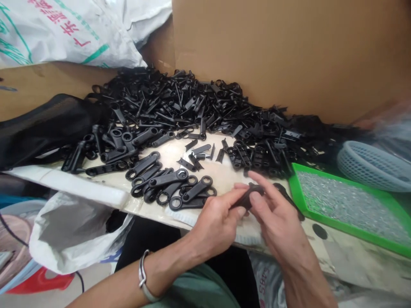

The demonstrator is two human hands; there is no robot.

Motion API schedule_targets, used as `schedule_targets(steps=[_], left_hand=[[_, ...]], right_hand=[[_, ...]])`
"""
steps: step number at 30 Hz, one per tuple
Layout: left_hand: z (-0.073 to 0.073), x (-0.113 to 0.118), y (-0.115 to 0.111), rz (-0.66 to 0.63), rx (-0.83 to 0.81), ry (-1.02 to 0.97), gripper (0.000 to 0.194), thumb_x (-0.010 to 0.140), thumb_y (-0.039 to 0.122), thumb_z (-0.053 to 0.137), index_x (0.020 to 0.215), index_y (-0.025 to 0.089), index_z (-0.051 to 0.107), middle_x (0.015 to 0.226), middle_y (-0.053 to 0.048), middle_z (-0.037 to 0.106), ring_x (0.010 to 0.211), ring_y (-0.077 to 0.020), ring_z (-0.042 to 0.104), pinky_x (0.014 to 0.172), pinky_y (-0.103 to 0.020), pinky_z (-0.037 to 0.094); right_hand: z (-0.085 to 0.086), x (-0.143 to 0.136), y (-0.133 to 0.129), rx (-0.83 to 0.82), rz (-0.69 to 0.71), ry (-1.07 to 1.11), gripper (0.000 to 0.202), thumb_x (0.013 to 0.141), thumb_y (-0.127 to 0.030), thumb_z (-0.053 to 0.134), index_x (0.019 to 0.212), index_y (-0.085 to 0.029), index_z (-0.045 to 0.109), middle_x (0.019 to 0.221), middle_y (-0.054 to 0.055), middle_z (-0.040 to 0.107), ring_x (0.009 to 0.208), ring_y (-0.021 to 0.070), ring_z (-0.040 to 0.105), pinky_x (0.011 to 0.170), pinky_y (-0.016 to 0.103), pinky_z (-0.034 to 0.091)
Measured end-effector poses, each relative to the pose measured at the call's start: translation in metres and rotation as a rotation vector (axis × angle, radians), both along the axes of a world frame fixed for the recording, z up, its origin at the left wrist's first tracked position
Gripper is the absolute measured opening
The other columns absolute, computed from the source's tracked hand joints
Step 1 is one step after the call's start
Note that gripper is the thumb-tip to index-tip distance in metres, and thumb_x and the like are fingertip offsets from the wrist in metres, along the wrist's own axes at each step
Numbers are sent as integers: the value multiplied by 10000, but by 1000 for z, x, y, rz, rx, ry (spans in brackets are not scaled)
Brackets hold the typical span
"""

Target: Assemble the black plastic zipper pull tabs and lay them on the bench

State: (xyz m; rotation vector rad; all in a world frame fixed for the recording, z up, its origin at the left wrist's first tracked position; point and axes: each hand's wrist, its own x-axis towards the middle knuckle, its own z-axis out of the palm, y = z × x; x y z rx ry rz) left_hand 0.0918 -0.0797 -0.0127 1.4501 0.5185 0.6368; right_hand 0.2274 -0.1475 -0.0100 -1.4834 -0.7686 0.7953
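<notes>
Near the table's front edge, my left hand [216, 220] and my right hand [272, 209] meet around one black plastic part [248, 196]. Both hands are closed on it, and the fingers cover much of its shape. Left of them lies a cluster of black plastic arms with ring ends [173, 184]. Just beyond my hands are a few small loose black pieces [195, 156] on the pale tabletop. To the right stands a green tray [293, 192] full of small shiny metal pieces [346, 205], too small to name exactly.
A large heap of black plastic parts [180, 102] rises against a cardboard wall [289, 51]. A blue-grey basket [375, 167] sits at the right. White sacks [70, 30] are at the upper left. An open white sack [73, 231] hangs below the table's left edge.
</notes>
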Motion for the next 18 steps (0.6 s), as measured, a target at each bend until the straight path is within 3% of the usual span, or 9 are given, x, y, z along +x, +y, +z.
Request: schedule_targets(steps=[4,9,12,18], left_hand=[[5,-3,2,-33,96,15,425,919,125,533,1323,216,627,1160,-43,704,1067,-201,637,955,-275,462],[8,-3,3,-24,180,73,249,928,195,572,1126,156,718,949,-33,722,841,-173,639,772,-238,474],[6,-2,3,25,206,111,244,927,204,584,1117,187,736,919,-12,725,809,-162,634,755,-231,465],[10,-2,8,24,167,115,266,916,207,596,1141,191,736,976,-17,737,865,-183,647,800,-249,477]], right_hand=[[-4,-9,0,112,-3,135,287,842,-383,754,1104,-268,735,1053,64,763,979,224,711,908,378,564],[-12,-19,-7,179,-113,-3,195,855,-288,747,1050,-291,758,1055,20,766,952,184,719,864,291,572],[-17,-20,-5,215,-152,2,173,839,-285,763,1012,-287,767,1029,11,771,916,181,725,820,275,579],[-6,-9,2,170,73,146,190,867,-312,738,1055,-285,754,1091,33,765,1004,197,713,883,297,568]])
